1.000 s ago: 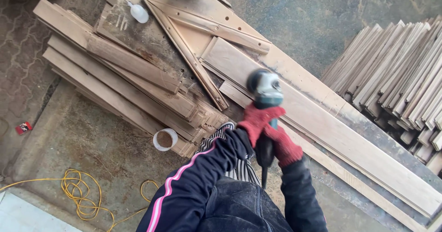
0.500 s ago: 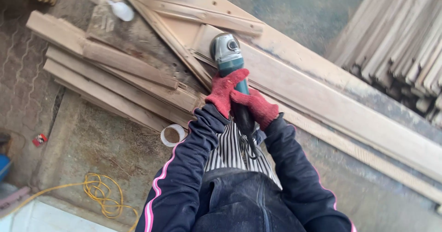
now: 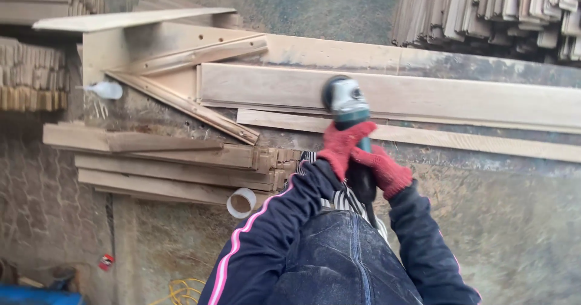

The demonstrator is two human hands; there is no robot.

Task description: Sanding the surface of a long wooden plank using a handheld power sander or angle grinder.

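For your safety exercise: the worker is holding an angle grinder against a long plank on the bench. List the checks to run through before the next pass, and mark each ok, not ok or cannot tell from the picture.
1. Both hands on the tool: left hand and right hand grip the angle grinder. Ok.
2. Gloves worn: red knit gloves on both. Ok.
3. Grinder head over the plank, not off its edge. Ok.
4. Plank clamped or fixed: no clamp visible. Cannot tell.
5. Cord clear of the disc: it runs back under the arms, partly hidden. Cannot tell.
6. Loose things near the work: white bottle and tape roll lie well to the side. Ok.
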